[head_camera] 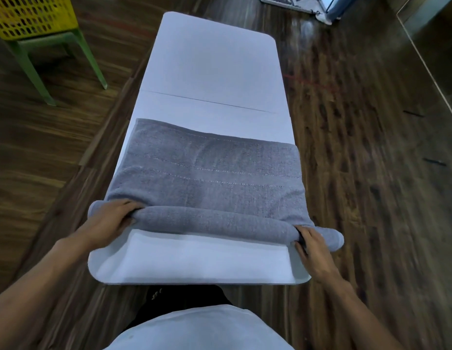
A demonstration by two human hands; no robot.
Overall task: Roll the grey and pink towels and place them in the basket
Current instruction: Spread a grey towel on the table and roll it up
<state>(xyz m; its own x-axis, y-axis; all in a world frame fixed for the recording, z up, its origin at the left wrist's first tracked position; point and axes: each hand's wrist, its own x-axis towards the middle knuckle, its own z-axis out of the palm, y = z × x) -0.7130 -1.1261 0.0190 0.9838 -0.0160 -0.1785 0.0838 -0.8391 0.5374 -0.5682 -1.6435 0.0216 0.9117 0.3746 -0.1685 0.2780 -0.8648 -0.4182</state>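
Gripping the rolled near end of the grey towel (pixel 207 173), left hand (pixel 111 221) and right hand (pixel 312 245) curled round opposite ends, near edge of white table (pixel 209 61), yellow basket (pixel 30 16) on green stool (pixel 58 51) far left, dark wood floor (pixel 371 160).

Dark wood floor (pixel 371 173), white table (pixel 209 66), green stool (pixel 88 54)

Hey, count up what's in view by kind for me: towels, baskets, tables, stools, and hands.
Towels: 1, the grey towel, partly rolled
Baskets: 1, the yellow basket
Tables: 1, the white table
Stools: 1, the green stool under the basket
Hands: 2, left hand and right hand, both on the roll
Total: 6
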